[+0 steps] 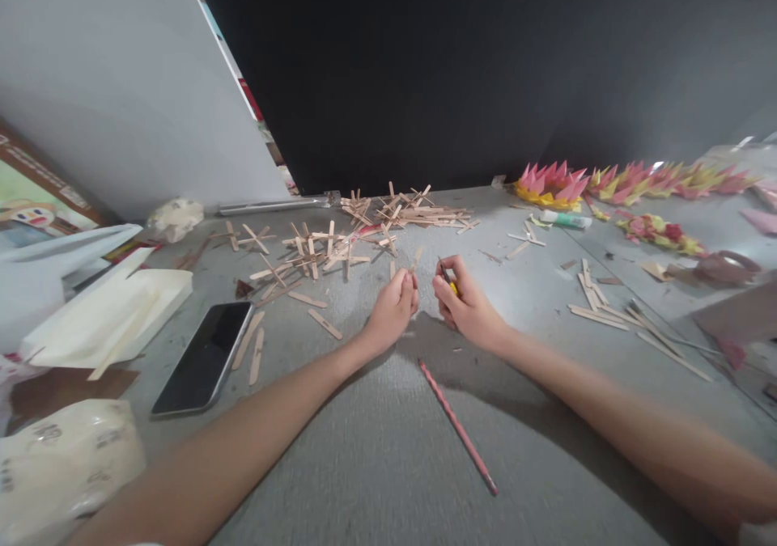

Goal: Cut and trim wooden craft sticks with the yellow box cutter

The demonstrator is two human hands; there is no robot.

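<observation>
1. At the centre of the frame, my left hand [393,307] pinches one wooden stick [418,256] upright between narrowed fingers.
2. Just right of it, my right hand [466,302] has its fingers curled around one yellow-and-black tool [452,287], probably a cutter; the two hands are apart.
3. I judge the step in hand to be trimming or scraping that stick. The next move would call for a firm left grip, with the blade kept clear of the fingertips.
4. Below centre, one pink pencil [458,429] lies slanted on the grey desk [340,465].
5. At left, one phone [203,357] lies with two loose sticks [256,356] just beside it; two more lie nearer the centre.
6. Upper centre holds a heap of crossed sticks [418,210], too tangled for me to count.
7. At upper right, one glue tube [566,220] lies near pink-and-yellow folded paper [549,186].
</observation>
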